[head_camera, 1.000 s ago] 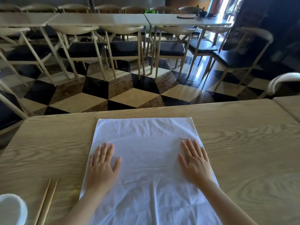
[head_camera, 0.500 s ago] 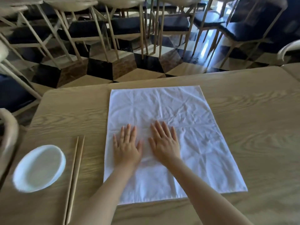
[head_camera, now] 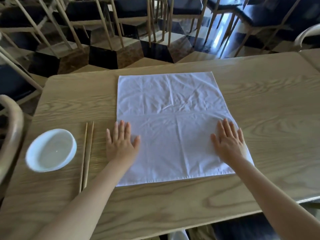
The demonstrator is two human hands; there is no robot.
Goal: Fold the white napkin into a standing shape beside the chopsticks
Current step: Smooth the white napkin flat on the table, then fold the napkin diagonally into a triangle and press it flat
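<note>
Creased white cloth napkin (head_camera: 174,125) spread flat on the pale wooden surface (head_camera: 259,104).
Left hand (head_camera: 121,144) and right hand (head_camera: 228,144) press its side edges, fingers straight, well apart; two wooden chopsticks (head_camera: 85,153) lie left, beside a white oval dish (head_camera: 51,150).

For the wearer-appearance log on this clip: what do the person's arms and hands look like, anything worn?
Nothing worn that shows. The left hand and right hand are ungloved, with no ring seen on any finger. The left forearm and right forearm are bare to the frame edge: no sleeve, watch or bracelet in view.
</note>
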